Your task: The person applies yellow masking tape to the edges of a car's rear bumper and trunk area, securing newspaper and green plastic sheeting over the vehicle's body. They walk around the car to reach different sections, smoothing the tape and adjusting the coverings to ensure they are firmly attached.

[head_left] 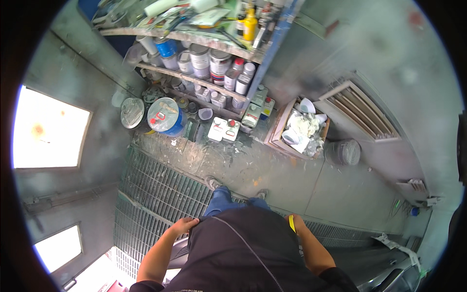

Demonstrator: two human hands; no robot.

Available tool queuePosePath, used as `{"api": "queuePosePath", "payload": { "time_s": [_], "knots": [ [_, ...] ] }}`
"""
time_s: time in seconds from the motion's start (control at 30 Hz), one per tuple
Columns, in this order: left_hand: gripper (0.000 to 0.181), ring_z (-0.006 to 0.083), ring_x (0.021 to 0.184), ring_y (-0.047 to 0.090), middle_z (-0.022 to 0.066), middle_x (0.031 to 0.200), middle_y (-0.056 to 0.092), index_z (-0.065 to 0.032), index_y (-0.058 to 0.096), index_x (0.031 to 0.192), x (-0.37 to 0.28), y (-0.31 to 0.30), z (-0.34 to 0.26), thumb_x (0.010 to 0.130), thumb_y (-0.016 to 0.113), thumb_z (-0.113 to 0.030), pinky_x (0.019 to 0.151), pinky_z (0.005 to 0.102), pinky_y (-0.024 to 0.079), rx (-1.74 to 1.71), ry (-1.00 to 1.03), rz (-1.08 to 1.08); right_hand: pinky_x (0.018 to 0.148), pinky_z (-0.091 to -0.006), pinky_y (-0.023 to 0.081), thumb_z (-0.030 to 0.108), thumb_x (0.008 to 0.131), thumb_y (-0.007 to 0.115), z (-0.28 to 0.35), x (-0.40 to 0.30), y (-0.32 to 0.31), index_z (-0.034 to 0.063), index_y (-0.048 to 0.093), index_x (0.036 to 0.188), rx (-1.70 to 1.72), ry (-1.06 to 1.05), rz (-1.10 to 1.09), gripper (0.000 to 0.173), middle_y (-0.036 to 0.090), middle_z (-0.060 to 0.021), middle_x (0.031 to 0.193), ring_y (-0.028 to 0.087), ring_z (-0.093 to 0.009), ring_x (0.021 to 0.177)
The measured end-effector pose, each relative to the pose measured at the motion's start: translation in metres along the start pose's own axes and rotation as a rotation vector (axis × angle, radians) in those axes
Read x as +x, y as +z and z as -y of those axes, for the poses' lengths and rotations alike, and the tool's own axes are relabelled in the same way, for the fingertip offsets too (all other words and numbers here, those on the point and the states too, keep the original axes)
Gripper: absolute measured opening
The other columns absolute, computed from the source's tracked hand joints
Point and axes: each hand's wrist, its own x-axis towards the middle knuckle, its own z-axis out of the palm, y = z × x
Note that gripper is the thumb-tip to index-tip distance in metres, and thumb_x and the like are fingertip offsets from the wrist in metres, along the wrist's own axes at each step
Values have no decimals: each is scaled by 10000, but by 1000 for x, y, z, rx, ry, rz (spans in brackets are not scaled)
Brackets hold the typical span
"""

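Observation:
My left hand [185, 225] is at the side of my black shirt [240, 252], its thumb and fingers closed on the cloth near the hem. At the other side of the shirt, my right hand [300, 223] is closed around a narrow yellow object [292, 223]. Most of that object is hidden by the hand and the shirt, so its kind cannot be told. Both arms hang beside my body. Ahead of my feet, a blue drum [166, 116] and two white jugs [223, 129] stand on the concrete floor [240, 164].
Paint cans [200, 60] and bottles fill a blue-framed shelf [182, 35]. A cardboard box [279, 133] overflows with waste beside a wrapped bucket [344, 152]. Metal floor grating [160, 182] runs under my feet. A louvred vent [361, 109] is in the right wall; a car [394, 273] appears lower right.

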Motion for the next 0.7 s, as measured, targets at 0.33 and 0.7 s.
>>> {"api": "queuePosePath", "payload": {
  "time_s": [0.33,0.7],
  "knots": [
    [779,201,845,712,133,970,767,24,780,1062,-15,131,-61,929,630,-729,836,355,576,325,23,-122,472,-320,386,87,883,636,-102,-20,-110,109,600,722,357,36,-92,167,565,-16,666,499,-131,519],
    [811,215,826,698,141,942,734,41,761,999,29,246,-160,875,669,-754,722,357,557,732,33,-17,481,-336,511,147,940,644,-267,-23,-192,7,711,987,749,49,-168,162,689,-118,748,621,-229,539]
  ]
}}
